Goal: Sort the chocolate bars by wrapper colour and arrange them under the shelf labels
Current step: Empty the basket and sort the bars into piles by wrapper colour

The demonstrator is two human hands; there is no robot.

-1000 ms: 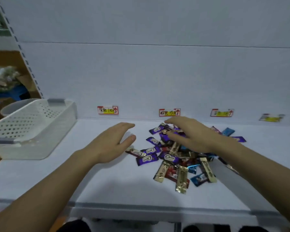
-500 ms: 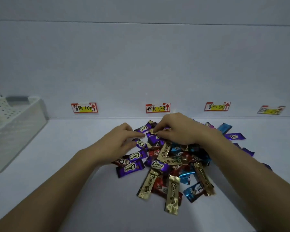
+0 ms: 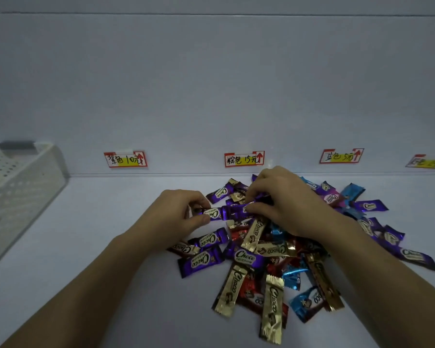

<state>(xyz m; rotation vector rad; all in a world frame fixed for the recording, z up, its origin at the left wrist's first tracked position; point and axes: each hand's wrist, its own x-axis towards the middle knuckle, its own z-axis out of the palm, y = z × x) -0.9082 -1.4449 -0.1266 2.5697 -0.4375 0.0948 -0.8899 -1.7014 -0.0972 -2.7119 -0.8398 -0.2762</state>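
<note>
A heap of chocolate bars (image 3: pixel 266 249) in purple, gold, blue and red wrappers lies on the white shelf (image 3: pixel 98 247). My left hand (image 3: pixel 178 214) pinches a purple bar (image 3: pixel 212 213) at the heap's left edge. My right hand (image 3: pixel 281 202) grips another purple bar (image 3: pixel 236 212) just beside it, on top of the heap. Four price labels are stuck on the back wall: a purple label (image 3: pixel 125 159), a brown label (image 3: pixel 244 159), a blue label (image 3: pixel 340 156) and a fourth label (image 3: pixel 428 162), which is blurred.
A white perforated basket (image 3: pixel 18 194) stands at the left end of the shelf. Bare shelf lies under the purple label, between the basket and the heap. The back wall rises right behind the labels.
My head has moved nearer and the heap looks larger. Both hands closed in on the heap's top left; each now holds a purple bar.
</note>
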